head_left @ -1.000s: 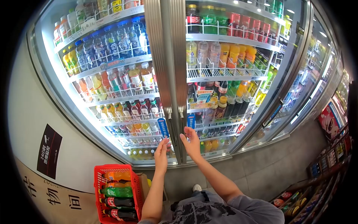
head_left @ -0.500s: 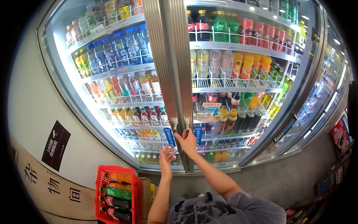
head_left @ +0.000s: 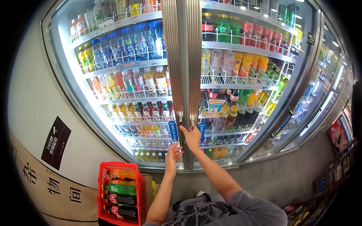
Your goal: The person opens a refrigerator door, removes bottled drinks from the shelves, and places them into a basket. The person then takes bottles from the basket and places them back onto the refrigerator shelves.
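My right hand [head_left: 192, 138] is wrapped round the door handle [head_left: 192, 122] of the right glass fridge door [head_left: 195, 67], thumb pointing up. My left hand [head_left: 173, 155] is held low in front of the left door's metal frame [head_left: 172, 67], its fingers apart and nothing in it. Just above it hangs a blue tag [head_left: 173, 132] by the left handle. A second blue tag [head_left: 202, 132] sits beside my right hand. Behind the right door stand green bottles [head_left: 222, 27], red cans [head_left: 258, 34] and orange drink bottles [head_left: 246, 64] on wire-fronted shelves.
A red basket [head_left: 141, 196] at lower left holds several bottles lying on their sides, orange, green and dark cola. Blue-capped water bottles [head_left: 127, 43] fill a shelf behind the left door. More fridge doors [head_left: 316, 90] run along the right.
The view has shifted a little, so the fridge doors sit slightly further right. My right hand stays on the handle; my left hand stays open near the left door frame.
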The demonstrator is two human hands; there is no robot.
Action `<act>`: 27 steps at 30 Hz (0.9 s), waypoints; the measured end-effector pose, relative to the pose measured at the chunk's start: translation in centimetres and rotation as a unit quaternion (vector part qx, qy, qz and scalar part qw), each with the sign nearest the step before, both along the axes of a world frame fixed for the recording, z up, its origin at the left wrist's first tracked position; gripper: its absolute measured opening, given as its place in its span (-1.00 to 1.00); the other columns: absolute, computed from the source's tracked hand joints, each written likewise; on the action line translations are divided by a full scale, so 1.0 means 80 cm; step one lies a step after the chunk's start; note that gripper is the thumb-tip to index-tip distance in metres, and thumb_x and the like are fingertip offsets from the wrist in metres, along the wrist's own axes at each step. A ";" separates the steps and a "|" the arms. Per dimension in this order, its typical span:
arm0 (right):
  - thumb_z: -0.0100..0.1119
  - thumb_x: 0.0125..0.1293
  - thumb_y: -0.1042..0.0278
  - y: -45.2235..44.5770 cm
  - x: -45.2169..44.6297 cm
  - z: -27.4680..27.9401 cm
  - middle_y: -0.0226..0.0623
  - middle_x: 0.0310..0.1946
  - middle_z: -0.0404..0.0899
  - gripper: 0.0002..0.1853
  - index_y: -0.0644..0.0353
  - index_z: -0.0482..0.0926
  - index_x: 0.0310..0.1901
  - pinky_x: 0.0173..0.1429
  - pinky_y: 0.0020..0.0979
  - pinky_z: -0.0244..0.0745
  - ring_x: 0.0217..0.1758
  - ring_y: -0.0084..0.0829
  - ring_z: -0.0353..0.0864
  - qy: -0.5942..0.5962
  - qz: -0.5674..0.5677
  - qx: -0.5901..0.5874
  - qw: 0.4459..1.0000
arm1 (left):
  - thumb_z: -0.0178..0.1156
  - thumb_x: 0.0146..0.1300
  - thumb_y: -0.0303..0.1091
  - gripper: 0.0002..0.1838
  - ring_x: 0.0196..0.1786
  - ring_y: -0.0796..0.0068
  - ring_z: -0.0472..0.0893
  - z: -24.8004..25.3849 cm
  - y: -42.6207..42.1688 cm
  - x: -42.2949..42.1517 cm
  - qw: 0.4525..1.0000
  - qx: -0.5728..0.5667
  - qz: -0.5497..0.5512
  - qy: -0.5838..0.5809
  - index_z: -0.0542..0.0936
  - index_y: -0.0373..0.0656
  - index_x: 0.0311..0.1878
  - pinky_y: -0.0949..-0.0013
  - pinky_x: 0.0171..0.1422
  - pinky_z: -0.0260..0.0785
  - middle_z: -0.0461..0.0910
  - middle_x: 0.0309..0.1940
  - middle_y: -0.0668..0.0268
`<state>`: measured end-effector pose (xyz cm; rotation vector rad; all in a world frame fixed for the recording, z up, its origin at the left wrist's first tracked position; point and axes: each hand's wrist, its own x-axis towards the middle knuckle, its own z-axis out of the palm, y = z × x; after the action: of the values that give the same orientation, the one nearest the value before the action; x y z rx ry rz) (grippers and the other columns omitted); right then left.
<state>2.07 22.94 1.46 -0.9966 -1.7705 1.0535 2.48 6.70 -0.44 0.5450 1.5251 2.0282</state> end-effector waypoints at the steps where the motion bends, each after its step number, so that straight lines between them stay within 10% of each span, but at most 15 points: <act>1: 0.49 0.03 -0.21 -0.007 0.005 0.001 -0.15 -0.61 0.49 -0.38 0.28 0.47 -0.46 -0.34 -0.20 0.38 -0.50 -0.15 0.51 -0.002 -0.005 0.003 1.000 | -0.33 0.54 0.24 -0.30 0.06 0.42 0.60 0.001 -0.008 0.001 1.000 0.003 -0.005 -0.002 0.41 -0.18 0.35 0.34 0.18 0.36 0.62 0.11 0.20; 12: -0.02 0.51 -0.06 -0.085 0.105 -0.005 -0.25 -0.64 0.40 -0.47 0.32 0.50 -0.39 -0.37 -0.29 0.27 -0.52 -0.49 0.31 0.097 -0.019 0.006 0.995 | -0.29 0.57 0.14 -0.37 0.07 0.40 0.59 -0.015 -0.073 0.045 0.998 -0.011 -0.067 -0.017 0.43 -0.17 0.35 0.31 0.19 0.36 0.61 0.11 0.19; 15: 0.03 0.48 -0.07 -0.112 0.138 -0.007 -0.08 -0.59 0.52 -0.49 0.33 0.53 -0.34 -0.34 -0.22 0.37 -0.52 -0.28 0.51 0.105 -0.051 -0.008 0.993 | -0.28 0.57 0.13 -0.38 0.07 0.40 0.59 -0.029 -0.099 0.067 0.995 -0.015 -0.091 -0.035 0.43 -0.17 0.34 0.31 0.18 0.37 0.60 0.11 0.20; 27: 0.11 0.47 0.10 -0.188 0.301 -0.035 -0.46 -0.64 0.24 -0.54 0.26 0.32 -0.50 -0.42 -0.40 0.15 -0.51 -0.61 0.15 0.196 -0.162 -0.037 0.966 | -0.25 0.58 0.10 -0.40 0.18 0.40 0.54 -0.014 -0.125 0.162 0.989 0.027 -0.146 -0.028 0.43 -0.21 0.34 0.33 0.21 0.33 0.54 0.22 0.19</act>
<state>26.12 7.94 -1.34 -1.0008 -1.2094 1.0285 15.46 -3.34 -1.58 0.6842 1.2781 1.8475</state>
